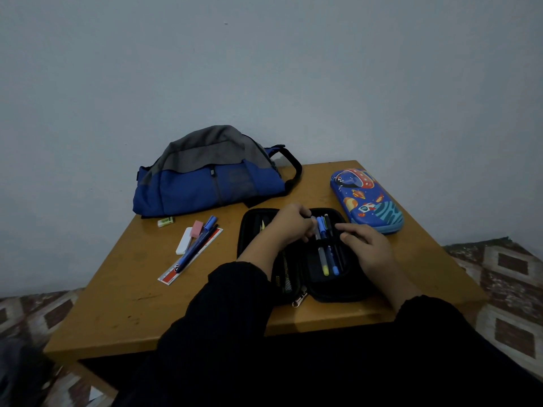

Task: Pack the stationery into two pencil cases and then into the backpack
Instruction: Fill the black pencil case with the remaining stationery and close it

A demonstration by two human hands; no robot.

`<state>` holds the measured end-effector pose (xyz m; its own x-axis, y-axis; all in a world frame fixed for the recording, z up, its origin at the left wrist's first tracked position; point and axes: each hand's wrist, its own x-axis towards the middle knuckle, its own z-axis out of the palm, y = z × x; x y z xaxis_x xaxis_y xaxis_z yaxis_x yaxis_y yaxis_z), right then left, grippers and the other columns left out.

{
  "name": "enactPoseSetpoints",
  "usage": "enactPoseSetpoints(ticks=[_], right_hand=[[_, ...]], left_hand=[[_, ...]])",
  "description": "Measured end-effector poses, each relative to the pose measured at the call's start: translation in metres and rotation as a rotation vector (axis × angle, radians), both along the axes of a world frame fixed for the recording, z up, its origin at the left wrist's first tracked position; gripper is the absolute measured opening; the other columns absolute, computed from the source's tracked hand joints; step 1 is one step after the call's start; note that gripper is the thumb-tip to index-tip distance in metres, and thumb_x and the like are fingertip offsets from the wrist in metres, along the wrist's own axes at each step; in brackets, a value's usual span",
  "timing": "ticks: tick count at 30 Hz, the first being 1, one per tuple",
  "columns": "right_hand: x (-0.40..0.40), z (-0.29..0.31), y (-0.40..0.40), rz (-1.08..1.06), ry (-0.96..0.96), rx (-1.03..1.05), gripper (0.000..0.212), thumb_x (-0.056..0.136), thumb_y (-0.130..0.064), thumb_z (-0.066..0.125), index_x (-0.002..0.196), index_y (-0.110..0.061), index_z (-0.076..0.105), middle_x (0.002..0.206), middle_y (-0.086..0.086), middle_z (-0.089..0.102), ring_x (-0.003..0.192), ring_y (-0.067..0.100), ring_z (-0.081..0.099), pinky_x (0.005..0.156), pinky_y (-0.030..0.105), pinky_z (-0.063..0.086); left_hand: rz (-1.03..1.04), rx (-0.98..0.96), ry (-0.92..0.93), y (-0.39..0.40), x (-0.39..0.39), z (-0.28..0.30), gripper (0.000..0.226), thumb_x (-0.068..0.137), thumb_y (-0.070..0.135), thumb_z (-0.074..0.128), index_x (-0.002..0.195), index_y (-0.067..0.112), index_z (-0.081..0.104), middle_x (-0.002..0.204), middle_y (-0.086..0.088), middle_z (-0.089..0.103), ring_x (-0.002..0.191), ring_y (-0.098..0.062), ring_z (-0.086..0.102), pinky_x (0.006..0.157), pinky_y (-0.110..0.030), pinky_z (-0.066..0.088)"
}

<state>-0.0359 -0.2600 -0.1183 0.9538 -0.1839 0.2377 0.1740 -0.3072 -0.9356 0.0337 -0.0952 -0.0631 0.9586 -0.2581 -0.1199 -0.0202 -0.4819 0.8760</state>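
Note:
A black pencil case (329, 289) lies open in the middle of the table. Several pens (326, 259) sit under an elastic band in its right half. My left hand (289, 226) pinches the top of a grey pen with a yellow end. My right hand (367, 245) rests on the case's right side, fingers touching the band by the pens. A closed blue space-print pencil case (367, 201) lies at the right. The blue and grey backpack (205, 174) sits at the back left. Loose pens (199, 245) lie on a ruler (191, 255), beside a pink eraser (197, 229), a white eraser (183, 240) and a small green-white eraser (166, 221).
The wooden table (123, 304) stands against a pale wall. Patterned floor covering (511, 274) shows on both sides. My dark sleeves cover the table's front edge.

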Motion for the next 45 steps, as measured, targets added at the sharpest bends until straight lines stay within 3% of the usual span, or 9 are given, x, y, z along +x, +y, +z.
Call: enactPoseSetpoints(ticks=[6, 11, 14, 24, 31, 34, 38, 42, 45], right_hand=[[0.000, -0.002, -0.002, -0.029, 0.012, 0.104, 0.020, 0.093, -0.015, 0.058, 0.102, -0.025, 0.074, 0.106, -0.003, 0.069, 0.101, 0.011, 0.063, 0.088, 0.037, 0.054], [0.001, -0.002, -0.003, -0.050, 0.015, 0.068, 0.018, 0.093, -0.018, 0.058, 0.099, -0.024, 0.074, 0.102, -0.006, 0.070, 0.100, 0.010, 0.063, 0.084, 0.033, 0.054], [0.000, -0.002, -0.002, -0.058, 0.003, 0.069, 0.018, 0.093, -0.016, 0.058, 0.098, -0.021, 0.074, 0.100, -0.005, 0.070, 0.098, 0.010, 0.063, 0.082, 0.030, 0.053], [0.001, -0.001, -0.001, -0.079, 0.018, 0.067, 0.017, 0.093, -0.015, 0.058, 0.096, -0.022, 0.074, 0.100, -0.004, 0.070, 0.099, 0.011, 0.062, 0.084, 0.033, 0.054], [0.002, 0.000, 0.001, -0.086, 0.033, 0.059, 0.018, 0.093, -0.016, 0.058, 0.092, -0.025, 0.073, 0.099, -0.007, 0.069, 0.098, 0.009, 0.061, 0.084, 0.031, 0.052], [0.002, 0.001, 0.001, -0.083, 0.027, 0.061, 0.018, 0.093, -0.016, 0.058, 0.090, -0.027, 0.073, 0.098, -0.009, 0.069, 0.097, 0.007, 0.061, 0.085, 0.032, 0.053], [0.003, 0.000, 0.000, -0.083, 0.034, 0.074, 0.019, 0.093, -0.016, 0.059, 0.088, -0.028, 0.073, 0.097, -0.008, 0.069, 0.096, 0.007, 0.062, 0.089, 0.035, 0.054], [0.006, -0.001, 0.001, -0.089, 0.060, 0.057, 0.020, 0.091, -0.018, 0.061, 0.084, -0.032, 0.072, 0.099, -0.008, 0.069, 0.097, 0.008, 0.062, 0.090, 0.038, 0.054], [0.007, -0.002, 0.001, -0.089, 0.073, 0.037, 0.017, 0.091, -0.022, 0.061, 0.086, -0.031, 0.074, 0.100, -0.010, 0.068, 0.099, 0.008, 0.062, 0.091, 0.039, 0.054]], left_hand=[[0.274, -0.117, -0.187, 0.046, 0.006, 0.011, 0.013, 0.092, 0.005, 0.054, 0.100, 0.015, 0.058, 0.097, -0.008, 0.062, 0.078, -0.013, 0.058, 0.069, -0.027, 0.053], [0.530, 0.466, -0.381, 0.109, 0.011, -0.007, 0.022, 0.092, 0.006, 0.048, 0.106, 0.008, 0.065, 0.109, -0.007, 0.061, 0.103, -0.026, 0.055, 0.081, -0.033, 0.043], [0.528, 0.797, -0.343, 0.131, 0.011, -0.023, 0.017, 0.091, 0.008, 0.049, 0.100, 0.005, 0.063, 0.110, -0.016, 0.061, 0.106, -0.033, 0.053, 0.084, -0.037, 0.042], [0.476, 0.938, -0.280, 0.127, 0.009, -0.029, 0.024, 0.094, 0.010, 0.047, 0.117, 0.007, 0.056, 0.113, -0.015, 0.060, 0.111, -0.031, 0.049, 0.086, -0.038, 0.045], [0.492, 0.635, -0.588, 0.091, 0.009, 0.025, 0.018, 0.095, 0.008, 0.043, 0.105, 0.000, 0.055, 0.109, -0.018, 0.058, 0.103, -0.036, 0.051, 0.076, -0.037, 0.038], [0.424, 0.346, -0.489, 0.062, 0.018, 0.047, 0.024, 0.093, 0.006, 0.044, 0.105, -0.005, 0.061, 0.103, -0.023, 0.062, 0.095, -0.036, 0.058, 0.065, -0.035, 0.040], [0.411, 0.034, -0.308, 0.027, 0.028, 0.041, 0.018, 0.091, 0.000, 0.050, 0.086, 0.006, 0.066, 0.098, -0.026, 0.064, 0.092, -0.039, 0.062, 0.076, -0.044, 0.056], [0.453, 0.062, -0.264, 0.007, 0.034, 0.026, 0.021, 0.093, 0.000, 0.048, 0.105, 0.001, 0.066, 0.108, -0.021, 0.065, 0.097, -0.035, 0.062, 0.077, -0.041, 0.053], [0.472, 0.110, -0.287, -0.001, 0.040, 0.021, 0.027, 0.092, -0.001, 0.046, 0.113, -0.006, 0.061, 0.111, -0.027, 0.061, 0.102, -0.037, 0.060, 0.065, -0.035, 0.046]])
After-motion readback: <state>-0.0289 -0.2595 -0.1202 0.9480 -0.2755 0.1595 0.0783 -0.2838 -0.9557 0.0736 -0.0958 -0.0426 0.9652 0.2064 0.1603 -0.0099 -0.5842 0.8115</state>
